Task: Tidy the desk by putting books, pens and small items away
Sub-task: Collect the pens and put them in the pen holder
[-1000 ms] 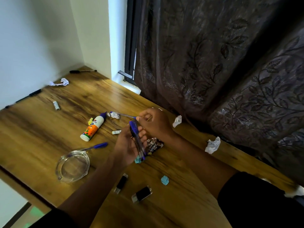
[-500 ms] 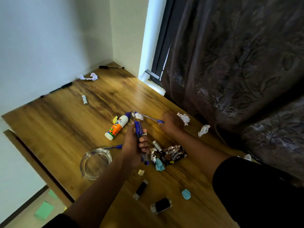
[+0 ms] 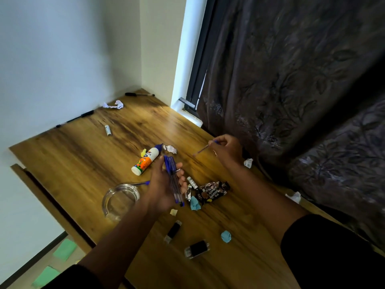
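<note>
My left hand [image 3: 166,184] grips a bundle of blue pens [image 3: 173,180] above the middle of the wooden desk [image 3: 79,159]. My right hand [image 3: 228,150] is raised near the curtain and pinches one more blue pen [image 3: 203,149], which is blurred by motion. Another blue pen [image 3: 140,183] lies beside a glass ashtray [image 3: 119,200]. A white and orange glue bottle [image 3: 146,160] lies on its side left of my left hand. Black pens lie along the wall, one at the far corner [image 3: 139,94] and one at the left [image 3: 76,118].
A brown snack wrapper [image 3: 210,192], blue paper wads [image 3: 226,236], white paper scraps [image 3: 114,104] and two small black items [image 3: 196,248] lie scattered over the desk. A small white tube [image 3: 108,130] lies at the far left. A dark curtain [image 3: 291,80] hangs along the right.
My right hand has lifted a blue pen off the desk near the crumpled paper and raised it to the right. The left hand keeps its pen bundle. The camera view has shifted.
</note>
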